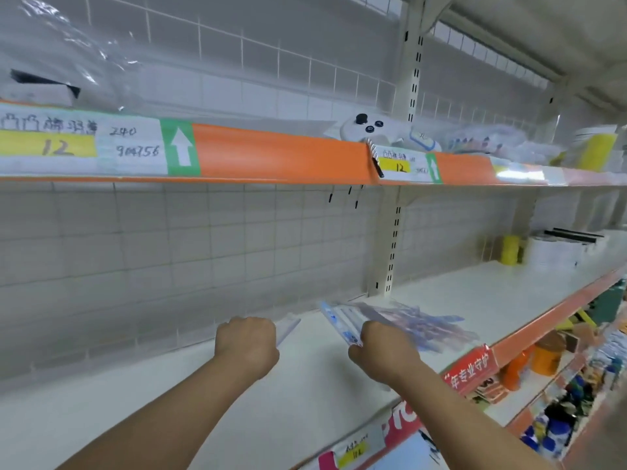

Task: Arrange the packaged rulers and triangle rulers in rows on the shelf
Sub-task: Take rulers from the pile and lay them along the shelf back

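Observation:
A loose heap of clear-packaged rulers (pixel 417 322) with blue print lies on the white shelf (pixel 305 395), right of centre. My right hand (pixel 383 351) grips the near left end of that heap, fingers curled under the packets. My left hand (pixel 247 344) is curled around one clear packaged ruler (pixel 288 329), whose tip sticks out to the right just above the shelf. The motion blurs the packets, so single rulers and triangle rulers cannot be told apart.
A wire grid back panel (pixel 169 252) closes the shelf behind. The orange-edged upper shelf (pixel 278 154) overhangs, carrying a white game controller (pixel 373 128) and plastic bags. A yellow spool (pixel 510 250) and white rolls (pixel 556 252) stand far right. Lower shelves hold bottles (pixel 529 364).

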A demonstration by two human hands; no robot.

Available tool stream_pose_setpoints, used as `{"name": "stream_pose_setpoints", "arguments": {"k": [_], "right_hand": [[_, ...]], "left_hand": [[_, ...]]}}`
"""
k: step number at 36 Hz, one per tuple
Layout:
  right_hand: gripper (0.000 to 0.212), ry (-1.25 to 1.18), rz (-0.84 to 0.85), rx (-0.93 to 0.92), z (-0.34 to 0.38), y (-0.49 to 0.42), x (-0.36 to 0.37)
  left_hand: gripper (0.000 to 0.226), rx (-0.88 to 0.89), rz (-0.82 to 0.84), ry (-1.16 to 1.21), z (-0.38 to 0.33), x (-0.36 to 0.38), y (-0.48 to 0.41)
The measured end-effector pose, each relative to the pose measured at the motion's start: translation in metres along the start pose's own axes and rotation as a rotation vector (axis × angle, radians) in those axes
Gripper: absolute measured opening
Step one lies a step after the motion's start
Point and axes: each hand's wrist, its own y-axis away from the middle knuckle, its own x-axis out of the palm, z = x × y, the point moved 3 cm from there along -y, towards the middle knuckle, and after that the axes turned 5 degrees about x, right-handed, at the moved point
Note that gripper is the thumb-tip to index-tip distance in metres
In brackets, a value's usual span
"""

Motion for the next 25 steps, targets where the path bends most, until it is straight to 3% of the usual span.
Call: {"name": "stream_pose_setpoints", "arguments": {"k": [3, 14, 20, 25], "right_hand": [[0.020, 0.001, 0.014, -0.049, 0.009, -0.017, 0.000], [0.019, -0.013, 0.145, -0.266, 0.046, -0.048, 0.025], [0.028, 0.129, 0.366, -0.498, 0.036, -0.044, 0.044], [0.008, 0.126, 0.396, -0.681, 0.033, -0.036, 0.055]], "left_hand": [[0.014, -0.053, 0.001, -0.044, 0.015, -0.001, -0.005], [0.033, -0.199, 0.116, -0.090, 0.064, 0.012, 0.016], [0.037, -0.179, 0.256, 0.065, 0.097, 0.038, 0.060], [0.040, -0.156, 0.316, 0.168, 0.120, 0.054, 0.107]]}}
